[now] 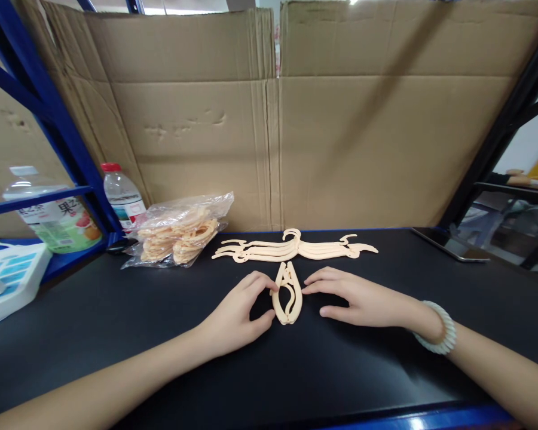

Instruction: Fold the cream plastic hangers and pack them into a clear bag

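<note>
- Standing at the far left, a clear plastic drink bottle with a green fruit label [54, 218] and a smaller clear water bottle with a red cap [122, 196] flank a blue metal shelf post [58, 128].
- A crinkled transparent plastic bag of cream plastic hangers [179, 230] lies on the smooth matte black tabletop [116, 322].
- The left hand [235, 316] curves loosely, fingers apart, thumb and forefinger tips touching the left edge of a folded cream plastic hanger [287, 294].
- That hanger lies flat at centre, between both hands, an oval loop shape.
- Behind it, unfolded cream hangers [296, 246] lie stacked, arms spread.
- The right hand [356, 298], a white beaded bracelet [443, 331] on its wrist, rests flat, fingers spread, tips just beside the hanger's right edge.
- Creased brown corrugated cardboard [341, 137] forms the backdrop.
</note>
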The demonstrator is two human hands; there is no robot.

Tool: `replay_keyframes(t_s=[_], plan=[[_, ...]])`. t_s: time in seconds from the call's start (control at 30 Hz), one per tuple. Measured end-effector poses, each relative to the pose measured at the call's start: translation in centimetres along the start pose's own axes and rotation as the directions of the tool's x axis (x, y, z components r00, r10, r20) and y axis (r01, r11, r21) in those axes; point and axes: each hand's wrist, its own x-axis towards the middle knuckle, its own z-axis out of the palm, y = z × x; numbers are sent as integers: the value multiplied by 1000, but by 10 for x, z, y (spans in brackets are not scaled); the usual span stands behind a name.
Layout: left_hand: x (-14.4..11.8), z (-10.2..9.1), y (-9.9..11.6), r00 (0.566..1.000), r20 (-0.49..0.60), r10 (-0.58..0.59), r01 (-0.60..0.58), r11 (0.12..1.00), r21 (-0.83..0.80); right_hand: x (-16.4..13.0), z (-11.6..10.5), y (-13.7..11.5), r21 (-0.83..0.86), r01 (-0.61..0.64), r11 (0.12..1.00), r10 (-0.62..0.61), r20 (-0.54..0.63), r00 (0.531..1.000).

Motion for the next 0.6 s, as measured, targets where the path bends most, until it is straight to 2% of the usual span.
replay_keyframes(t_s=[0.6], plan=[[2, -5, -1, 996, -39, -80, 76, 994, -83, -1, 1, 3, -26, -17, 1000, 17, 5, 1000]])
